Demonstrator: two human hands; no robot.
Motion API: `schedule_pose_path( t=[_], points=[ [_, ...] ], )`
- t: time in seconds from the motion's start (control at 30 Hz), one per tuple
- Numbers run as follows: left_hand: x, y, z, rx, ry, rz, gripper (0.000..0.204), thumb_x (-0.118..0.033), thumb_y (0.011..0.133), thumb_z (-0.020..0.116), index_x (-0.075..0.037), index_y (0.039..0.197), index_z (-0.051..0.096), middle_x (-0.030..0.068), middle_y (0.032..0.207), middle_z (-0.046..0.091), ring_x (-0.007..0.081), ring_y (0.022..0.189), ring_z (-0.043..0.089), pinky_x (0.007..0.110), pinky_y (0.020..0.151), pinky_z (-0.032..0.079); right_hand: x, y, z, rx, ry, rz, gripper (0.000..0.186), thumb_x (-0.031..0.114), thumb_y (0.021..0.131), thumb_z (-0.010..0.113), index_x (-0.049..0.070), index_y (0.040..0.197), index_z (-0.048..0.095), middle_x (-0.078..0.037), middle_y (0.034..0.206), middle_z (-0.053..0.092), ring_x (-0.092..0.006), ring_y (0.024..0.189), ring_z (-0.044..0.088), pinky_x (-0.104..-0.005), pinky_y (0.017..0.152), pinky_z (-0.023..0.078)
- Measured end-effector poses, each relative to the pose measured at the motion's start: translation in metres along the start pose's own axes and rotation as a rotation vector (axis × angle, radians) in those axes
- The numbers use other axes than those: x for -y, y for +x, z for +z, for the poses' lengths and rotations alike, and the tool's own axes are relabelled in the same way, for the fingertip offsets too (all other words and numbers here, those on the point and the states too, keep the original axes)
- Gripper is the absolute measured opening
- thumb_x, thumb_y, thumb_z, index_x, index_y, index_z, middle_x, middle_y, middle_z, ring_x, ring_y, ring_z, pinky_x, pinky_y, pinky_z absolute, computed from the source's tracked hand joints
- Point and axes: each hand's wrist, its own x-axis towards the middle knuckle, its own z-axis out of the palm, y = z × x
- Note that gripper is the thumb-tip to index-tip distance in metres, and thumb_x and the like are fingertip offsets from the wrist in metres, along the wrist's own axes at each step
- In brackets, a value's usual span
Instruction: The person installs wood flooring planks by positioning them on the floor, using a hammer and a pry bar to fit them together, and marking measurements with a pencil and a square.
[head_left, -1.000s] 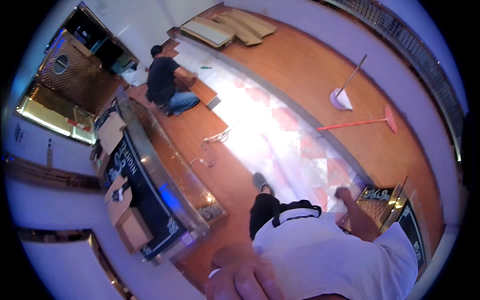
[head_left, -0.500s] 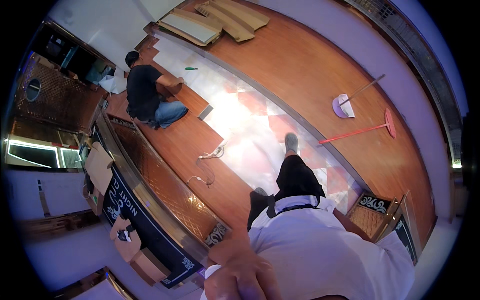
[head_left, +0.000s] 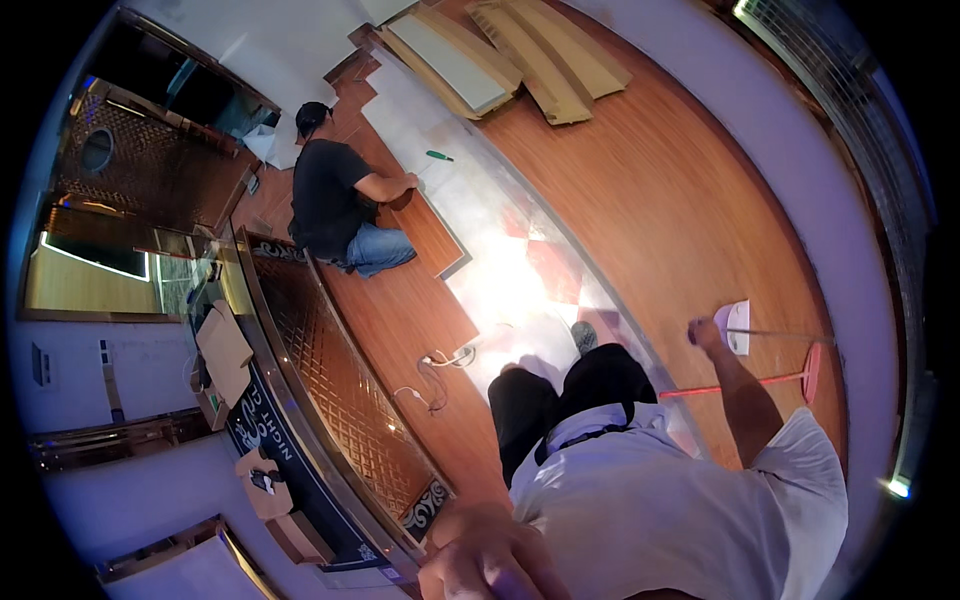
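At the lower edge, my left hand (head_left: 485, 555) is close to view with its fingers curled in; whatever it may hold is hidden. My right arm reaches forward on the right. At its end my right hand (head_left: 708, 335) looks closed, with a small dark spot at its fingers that I cannot make out. It overlaps the white dustpan (head_left: 740, 318) in view, and whether they touch does not show. A long thin handle runs right from the dustpan. Just below lies a red-handled floor brush or squeegee (head_left: 811, 372) on the wood-look floor.
A person (head_left: 335, 200) in black kneels ahead on reddish floor planks (head_left: 400, 310), a hand at the plank edge. Past it lies a green-handled tool (head_left: 439, 156) on pale tile. Loose cables (head_left: 432, 375) lie nearer. Opened cardboard (head_left: 545, 60) rests far off; a counter (head_left: 330, 370) lines the left.
My right arm has swung forward into view on the right. The view has shifted, so the kneeling person and floor sit further right. My left hand stays low and curled.
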Motion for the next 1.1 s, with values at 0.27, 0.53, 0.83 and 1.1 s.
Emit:
schedule_pose_path(
  t=[0.27,0.53,0.83,1.1],
  points=[
    [0.105,0.058,-0.174,-0.182,0.596,-0.554,0.014,-0.004,0.092,0.065,0.007,0.099,0.066,0.0151,0.095,0.068,0.0295,0.091,0.066,0.04,0.084,0.053,0.259,0.169,-0.018,0.007,0.218,0.034,0.019,0.019,0.098,0.059,0.002,0.09,0.064,-0.004,0.07,0.062,-0.0145,0.061,0.06,-0.0323,0.054,0.048],
    [0.223,-0.046,-0.458,-0.421,0.979,-1.27,0.034,-0.026,0.096,0.066,0.002,0.115,0.067,0.0143,0.106,0.072,0.0234,0.097,0.07,0.034,0.088,0.053,0.354,0.178,0.081,0.417,0.166,0.004,0.017,0.017,0.094,0.058,0.004,0.089,0.067,-0.004,0.074,0.068,-0.0149,0.065,0.064,-0.0315,0.061,0.053],
    [0.245,0.072,-0.635,-0.329,0.924,-1.458,0.043,-0.031,0.096,0.065,0.004,0.123,0.065,0.0178,0.11,0.073,0.0261,0.102,0.07,0.034,0.092,0.052,0.406,0.255,0.082,0.389,0.193,0.279,0.017,0.014,0.098,0.058,-0.001,0.1,0.066,-0.013,0.08,0.07,-0.0193,0.067,0.068,-0.0317,0.058,0.054],
    [0.367,0.128,-0.81,-0.377,0.984,-1.534,0.042,-0.027,0.097,0.064,-0.002,0.131,0.063,0.0103,0.108,0.073,0.0208,0.095,0.069,0.033,0.085,0.054,0.521,0.522,0.144,0.587,-0.17,0.071,0.03,0.025,0.096,0.058,-0.001,0.087,0.069,-0.012,0.075,0.071,-0.0201,0.065,0.068,-0.0349,0.064,0.055]
  ],
)
